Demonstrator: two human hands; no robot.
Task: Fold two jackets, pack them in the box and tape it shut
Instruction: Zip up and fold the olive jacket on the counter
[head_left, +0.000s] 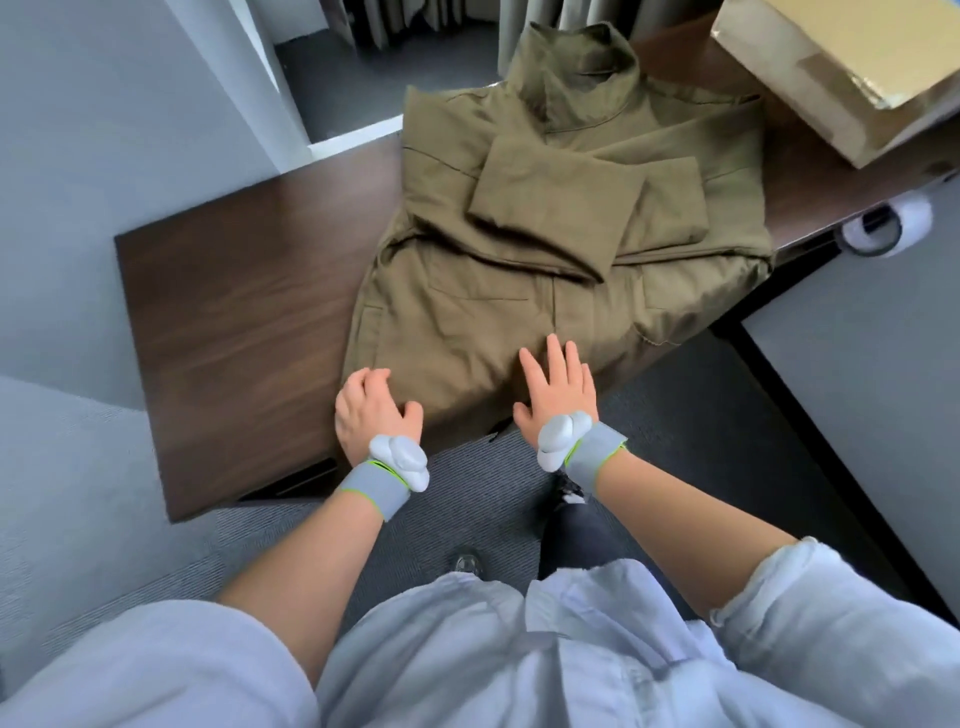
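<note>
Rolled-up pale sleeves (769, 587) sat nearest the lens, both my forearms reaching out to the dark table (234, 312). One olive jacket (519, 291) lay flat on it, collar away from me, hem hanging at the near edge. Both of its arms were already folded in across the chest, overlapping.

My right hand (558, 395) lay flat on the hem near the middle, fingers straight and apart, gripping nothing. My left hand (371, 410) sat on the hem's left corner with fingers bent over the cloth; I couldn't tell if it actually pinched it.

Judged progress: early. Side folds done on jacket one, but the bottom-to-top fold was not yet made. No second jacket was in view. The cardboard box (841, 78) sat at the far right of the table, apart from the jacket and cut off by the frame, so open or closed was unclear. The tape roll (888, 223) lay by the table's right edge, untouched. Packing and taping were all left.
</note>
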